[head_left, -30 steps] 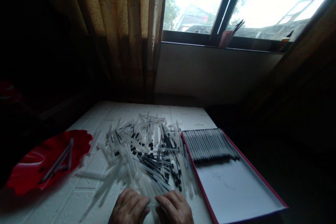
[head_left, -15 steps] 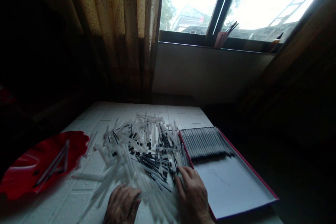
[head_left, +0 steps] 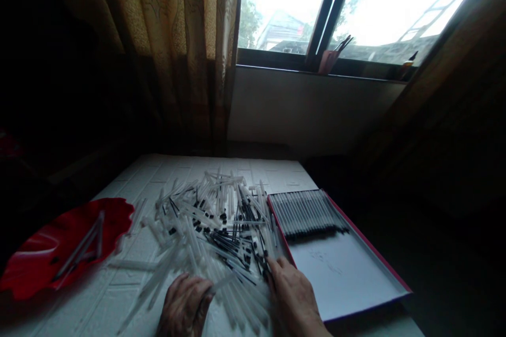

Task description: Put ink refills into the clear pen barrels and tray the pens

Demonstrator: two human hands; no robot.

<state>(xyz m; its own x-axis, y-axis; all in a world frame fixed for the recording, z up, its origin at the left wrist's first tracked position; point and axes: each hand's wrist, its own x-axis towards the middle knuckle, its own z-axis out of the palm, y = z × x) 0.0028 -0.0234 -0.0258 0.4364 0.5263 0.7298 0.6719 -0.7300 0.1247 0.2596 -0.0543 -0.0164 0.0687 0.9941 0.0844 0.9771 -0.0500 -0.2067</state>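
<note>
My left hand [head_left: 185, 303] is closed at the near edge of the pile, with a clear plastic pen barrel [head_left: 223, 282] sticking out between thumb and fingers. Beside the box's left wall, my right hand [head_left: 290, 287] reaches into the pile with its fingers pinched together. Black pieces lie at its fingertips; whatever is between them is hidden. Clear pen barrels [head_left: 193, 245] are heaped loosely across the middle. Thin black ink refills [head_left: 225, 242] and small black plugs [head_left: 223, 217] are mixed among them.
At right, a red-edged shallow box [head_left: 348, 279] holds a row of assembled-looking pens [head_left: 308, 213] at its far end. A red wavy-rimmed dish [head_left: 35, 253] with a few tubes stands at left on the white brick-patterned table [head_left: 130, 181]. Behind are a curtain [head_left: 169, 37] and window.
My right hand has moved slightly forward, its fingers drawn together among the black pieces. My left hand stays nearly in place, and the barrel in it shows more clearly. The view has shifted slightly.
</note>
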